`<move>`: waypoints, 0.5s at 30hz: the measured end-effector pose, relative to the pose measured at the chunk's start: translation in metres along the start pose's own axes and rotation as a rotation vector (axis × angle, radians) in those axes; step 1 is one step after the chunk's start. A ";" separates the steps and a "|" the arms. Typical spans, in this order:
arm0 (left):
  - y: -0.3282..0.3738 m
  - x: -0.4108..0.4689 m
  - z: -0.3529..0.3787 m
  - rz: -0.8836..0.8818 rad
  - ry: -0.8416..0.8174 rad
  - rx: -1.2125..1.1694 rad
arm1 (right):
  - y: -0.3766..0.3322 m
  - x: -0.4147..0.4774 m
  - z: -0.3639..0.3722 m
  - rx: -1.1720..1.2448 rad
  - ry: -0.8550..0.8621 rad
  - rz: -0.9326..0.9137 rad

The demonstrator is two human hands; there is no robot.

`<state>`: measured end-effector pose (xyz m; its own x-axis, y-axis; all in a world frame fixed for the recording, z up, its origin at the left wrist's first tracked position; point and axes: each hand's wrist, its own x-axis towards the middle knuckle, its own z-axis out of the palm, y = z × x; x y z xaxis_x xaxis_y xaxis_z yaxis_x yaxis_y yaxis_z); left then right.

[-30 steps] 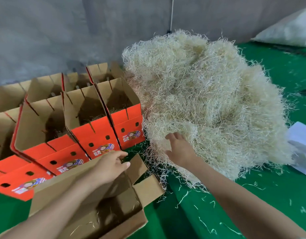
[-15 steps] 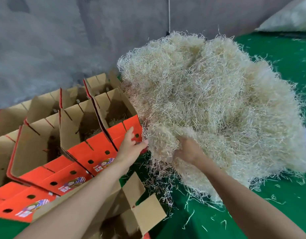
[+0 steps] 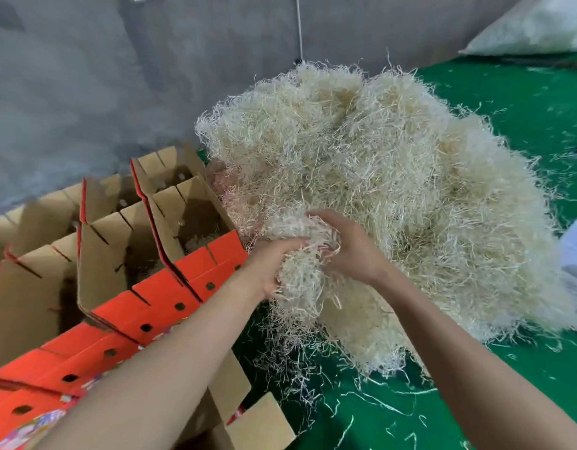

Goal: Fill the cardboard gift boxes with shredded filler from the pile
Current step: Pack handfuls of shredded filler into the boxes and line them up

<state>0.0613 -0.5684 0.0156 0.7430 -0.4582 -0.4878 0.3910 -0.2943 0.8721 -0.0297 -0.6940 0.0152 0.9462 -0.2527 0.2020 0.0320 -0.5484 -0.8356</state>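
At the near-left edge of the pile (image 3: pixel 394 190), both hands meet on one clump (image 3: pixel 300 280) of shredded filler. The left hand (image 3: pixel 266 267) is on its left side with fingers curled into the strands. The right hand (image 3: pixel 355 254) cups the right side from above, so the two are clamped on the same tuft with only filler between them. The clump hangs down from the grip and its strands are tangled into the pile behind and below, so I judge it not yet torn free.

Everything the filler must reach lies to the left and toward the person. The red-fronted boxes (image 3: pixel 170 287) stand in a row whose long axis runs diagonally from the near left of the green surface (image 3: pixel 475 401) up to the pile's left flank. The end box's red corner is just beside the left wrist, and a little filler shows inside it. A brown box (image 3: pixel 261 423) with open flaps lies under the left forearm, mostly hidden, so I cannot tell its fill. The left hand is nearer to every box, so the coming carry would likely swing leftward and back, across a red rim. A grey wall (image 3: pixel 86 76) backs the boxes, and a white sack (image 3: pixel 540 24) lies at the far right.
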 end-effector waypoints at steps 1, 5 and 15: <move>0.003 0.004 -0.006 0.002 0.064 -0.038 | 0.002 0.001 -0.005 0.066 -0.029 -0.002; 0.022 0.010 -0.037 0.058 0.154 -0.166 | 0.016 -0.005 -0.021 0.150 -0.244 0.047; 0.053 -0.004 -0.079 0.314 0.071 -0.558 | 0.067 -0.019 0.031 -0.628 -0.117 0.329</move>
<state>0.1217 -0.5161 0.0668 0.8948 -0.3892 -0.2187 0.3583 0.3339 0.8719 -0.0350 -0.7012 -0.0608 0.9044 -0.4158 -0.0955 -0.4188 -0.8224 -0.3852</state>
